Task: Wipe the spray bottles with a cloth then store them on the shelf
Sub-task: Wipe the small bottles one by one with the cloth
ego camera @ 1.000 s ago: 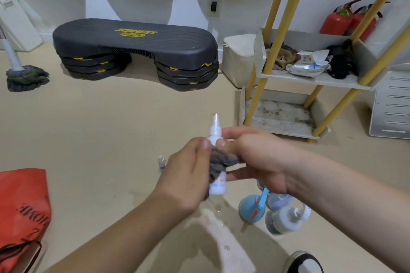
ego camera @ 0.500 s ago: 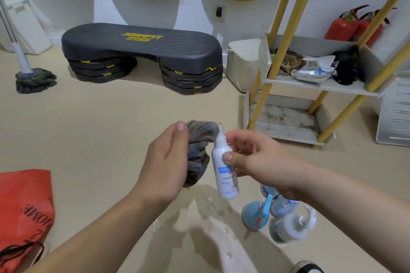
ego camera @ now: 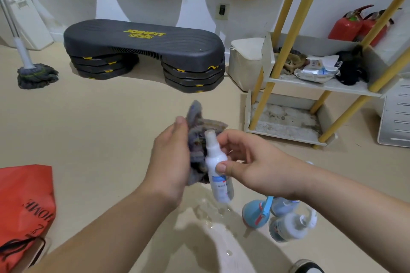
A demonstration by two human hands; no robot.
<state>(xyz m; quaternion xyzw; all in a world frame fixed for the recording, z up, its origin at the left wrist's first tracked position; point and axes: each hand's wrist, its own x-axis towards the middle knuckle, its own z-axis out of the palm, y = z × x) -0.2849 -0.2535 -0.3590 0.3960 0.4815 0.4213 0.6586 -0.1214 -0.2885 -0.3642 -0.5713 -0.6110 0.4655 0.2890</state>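
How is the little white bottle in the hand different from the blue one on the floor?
The white bottle is slim; the blue bottle is round and fat. The white bottle is held in the right hand, by the cloth; the blue bottle sits on the floor, untouched. Both are spray bottles.

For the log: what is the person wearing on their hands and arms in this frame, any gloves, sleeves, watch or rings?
Nothing shows. The left hand and right hand are ungloved, with short, unpainted nails. The left forearm and right forearm are bare to the frame edge: no sleeves, watch, bracelet or rings visible.
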